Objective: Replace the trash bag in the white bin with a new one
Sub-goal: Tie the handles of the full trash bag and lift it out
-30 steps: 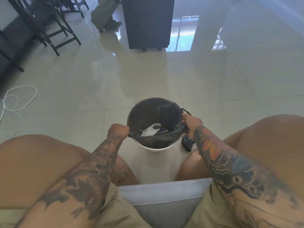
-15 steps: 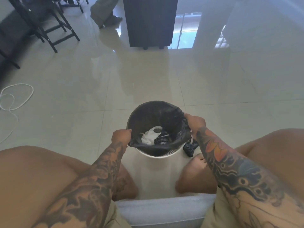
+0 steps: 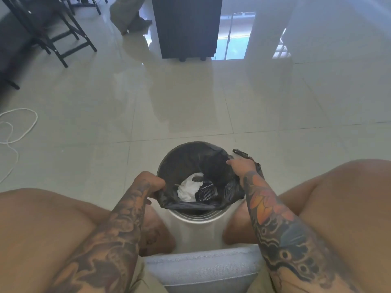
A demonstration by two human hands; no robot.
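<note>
The white bin (image 3: 198, 217) stands on the tiled floor between my knees. A black trash bag (image 3: 190, 159) lines it, its near edge pulled off the rim and bunched. White paper and a dark ribbed scrap (image 3: 195, 190) lie at the bottom. My left hand (image 3: 149, 182) grips the bag's left edge in a fist. My right hand (image 3: 241, 164) pinches the bag's right edge, lifted above the rim. A loose flap of bag (image 3: 240, 153) sticks out beyond that hand.
I sit on a grey cushion (image 3: 201, 269) with a bare knee on each side. A black cabinet (image 3: 187, 26) stands ahead, dark chairs (image 3: 53, 28) at the far left, a white cord (image 3: 14, 127) on the floor left. Another person's legs (image 3: 127, 15) are beyond.
Both hands have peeled the bag's near edge further off the rim. The right hand moved up and along the right side. The small black lump on the floor by the bin is now hidden.
</note>
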